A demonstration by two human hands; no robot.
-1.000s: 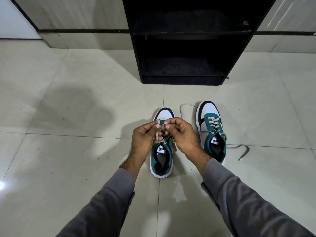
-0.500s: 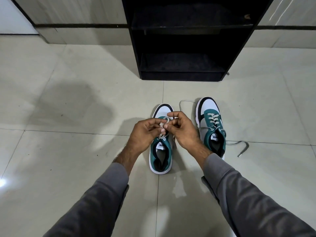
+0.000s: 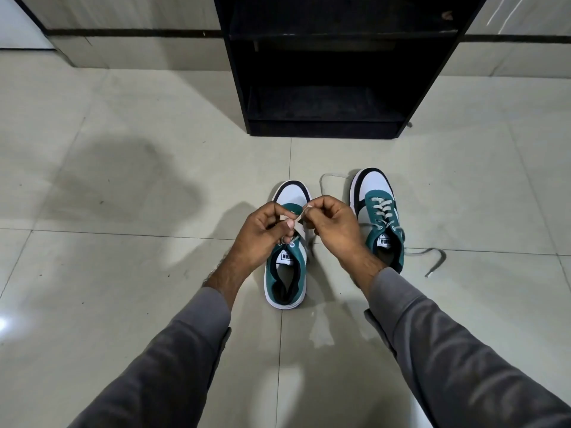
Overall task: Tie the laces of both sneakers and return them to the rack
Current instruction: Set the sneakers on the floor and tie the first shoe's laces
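Observation:
Two green, white and black sneakers stand side by side on the tiled floor, toes toward the rack. Over the left sneaker [image 3: 287,273] my left hand [image 3: 262,234] and my right hand [image 3: 333,227] each pinch a strand of its grey lace [image 3: 299,225], which crosses between the fingertips. The hands hide most of that shoe's lacing. The right sneaker [image 3: 378,217] lies untouched, its loose lace [image 3: 432,257] trailing onto the floor at right and another end curling by its toe. The black rack [image 3: 324,131] stands ahead with open shelves.
Pale floor tiles surround the shoes, with a dark shadow at left. A wall with a dark skirting stripe [image 3: 123,34] runs behind the rack. My grey sleeves [image 3: 448,350] fill the lower part of the view.
My hands have drawn slightly apart, pulling the left sneaker's lace taut between them. The camera has tilted a little, so the rack sits higher in view.

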